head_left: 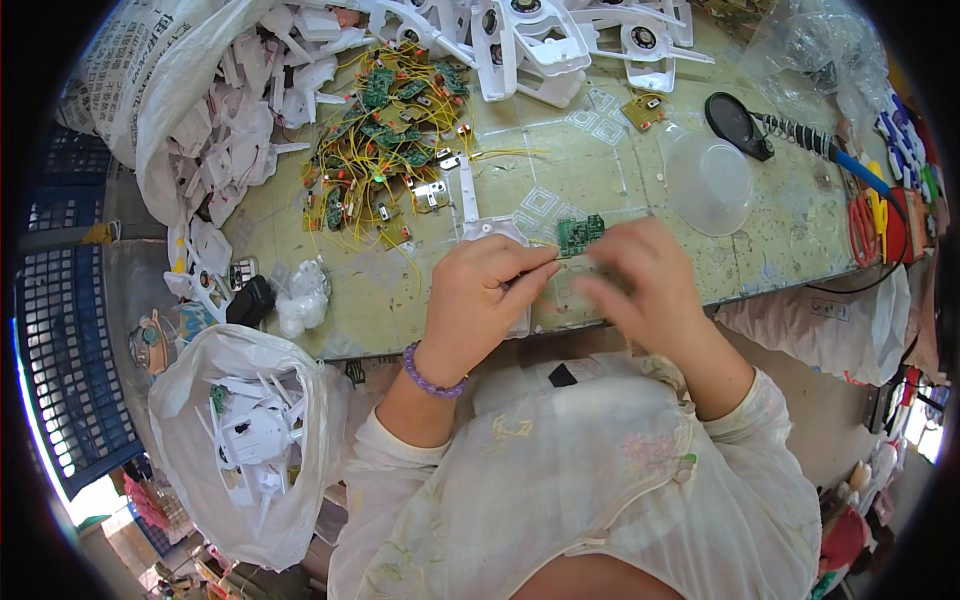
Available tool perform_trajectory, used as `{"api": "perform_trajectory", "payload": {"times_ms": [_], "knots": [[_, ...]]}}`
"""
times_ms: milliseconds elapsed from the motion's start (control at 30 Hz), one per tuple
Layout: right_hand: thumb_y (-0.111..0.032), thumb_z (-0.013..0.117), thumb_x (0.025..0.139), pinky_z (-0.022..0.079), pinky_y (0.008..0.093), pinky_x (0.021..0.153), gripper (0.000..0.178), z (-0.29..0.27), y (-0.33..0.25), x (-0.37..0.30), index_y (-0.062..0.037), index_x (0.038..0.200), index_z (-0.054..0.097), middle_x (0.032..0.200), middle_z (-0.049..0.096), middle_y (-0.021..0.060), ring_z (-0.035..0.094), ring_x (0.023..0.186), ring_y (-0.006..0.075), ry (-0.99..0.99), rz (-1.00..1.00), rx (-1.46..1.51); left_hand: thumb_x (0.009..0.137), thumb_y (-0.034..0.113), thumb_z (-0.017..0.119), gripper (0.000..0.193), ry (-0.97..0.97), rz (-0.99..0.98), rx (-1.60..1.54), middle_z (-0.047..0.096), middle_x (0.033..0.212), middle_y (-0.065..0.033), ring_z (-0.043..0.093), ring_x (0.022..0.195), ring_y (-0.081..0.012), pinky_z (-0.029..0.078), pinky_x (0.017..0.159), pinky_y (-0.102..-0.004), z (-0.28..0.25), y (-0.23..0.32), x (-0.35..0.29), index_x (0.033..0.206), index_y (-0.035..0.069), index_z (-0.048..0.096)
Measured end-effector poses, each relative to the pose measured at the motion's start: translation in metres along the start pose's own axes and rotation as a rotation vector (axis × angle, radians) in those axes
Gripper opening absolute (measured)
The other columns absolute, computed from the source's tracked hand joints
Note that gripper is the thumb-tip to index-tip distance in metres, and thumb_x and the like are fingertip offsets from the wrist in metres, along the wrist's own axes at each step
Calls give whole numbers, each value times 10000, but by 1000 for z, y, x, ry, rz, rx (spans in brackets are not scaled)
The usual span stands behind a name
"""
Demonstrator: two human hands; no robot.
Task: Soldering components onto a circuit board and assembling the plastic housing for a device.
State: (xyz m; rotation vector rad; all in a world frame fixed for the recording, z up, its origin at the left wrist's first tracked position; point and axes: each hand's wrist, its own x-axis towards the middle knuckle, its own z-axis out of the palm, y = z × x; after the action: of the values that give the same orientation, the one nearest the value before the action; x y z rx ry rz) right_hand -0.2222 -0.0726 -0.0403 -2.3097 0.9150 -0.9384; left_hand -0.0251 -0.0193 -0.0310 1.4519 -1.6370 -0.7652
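My left hand, with a purple bead bracelet at the wrist, is closed in a pinch on what looks like a thin wire. Just beyond its fingertips lies a small green circuit board. Motion smears the fingers of my right hand, close to the board's near right edge, so its grip is unclear. Partly hidden under my left hand is a white plastic housing with a long narrow arm pointing away from me. A tangled heap of green boards with yellow wires sits farther left on the table.
White plastic housings with round dark parts crowd the far edge. At the right are a translucent bowl, a soldering iron stand and red-handled scissors. A white sack of plastic parts stands below the table's left front edge.
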Motion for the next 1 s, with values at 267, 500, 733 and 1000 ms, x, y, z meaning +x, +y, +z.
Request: {"api": "perform_trajectory", "payload": {"times_ms": [267,500,733,1000], "knots": [[-200,753,688,429,401,726,362,7,10,11,-56,970,579,937,596,88,554,871,295,-33,21,-262,753,109,726,109,37,47,138,653,736,-58,604,657,-226,433,623,-324,4,2,2,854,70,714],[-39,701,803,460,307,721,253,-20,20,5,-59,1002,546,917,565,77,544,765,179,453,173,73,719,99,739,96,61,3,235,619,717,-28,580,641,-224,429,625,-328,6,3,-1,806,87,702],[-225,739,840,364,194,630,394,-145,94,4,36,1051,532,816,546,25,455,709,61,1041,423,175,714,112,746,112,20,62,335,632,753,-37,585,671,-237,451,634,-338,7,6,0,815,81,709],[-162,623,882,439,250,662,295,-198,65,-11,-21,1140,634,877,600,61,561,767,139,1164,724,-391,733,91,727,92,62,6,358,624,760,-52,578,661,-256,457,624,-347,7,10,1,812,63,691]]}}
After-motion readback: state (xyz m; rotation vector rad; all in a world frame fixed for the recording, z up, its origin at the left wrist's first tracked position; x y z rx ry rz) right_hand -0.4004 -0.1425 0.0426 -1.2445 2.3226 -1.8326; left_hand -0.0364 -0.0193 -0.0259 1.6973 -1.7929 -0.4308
